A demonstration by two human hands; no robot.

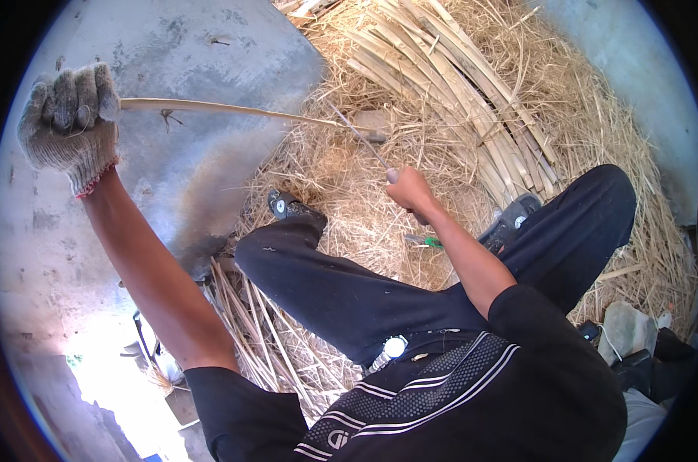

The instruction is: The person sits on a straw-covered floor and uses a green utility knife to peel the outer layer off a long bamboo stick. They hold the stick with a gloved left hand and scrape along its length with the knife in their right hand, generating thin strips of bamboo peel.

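Note:
My left hand (70, 115), in a knitted work glove, is raised at the upper left and closed around the end of a long pale cane stalk (233, 110) that runs right toward the straw. My bare right hand (411, 189) grips the handle of a thin knife (360, 137); its blade meets the stalk near the far end. I sit with both legs in dark trousers spread over the straw.
A bundle of peeled cane stalks (457, 85) lies on a heap of dry straw (349, 192) ahead. More stalks (249, 323) lie under my left leg. Grey concrete floor (172, 54) spreads left. A green-handled tool (426, 242) lies between my feet.

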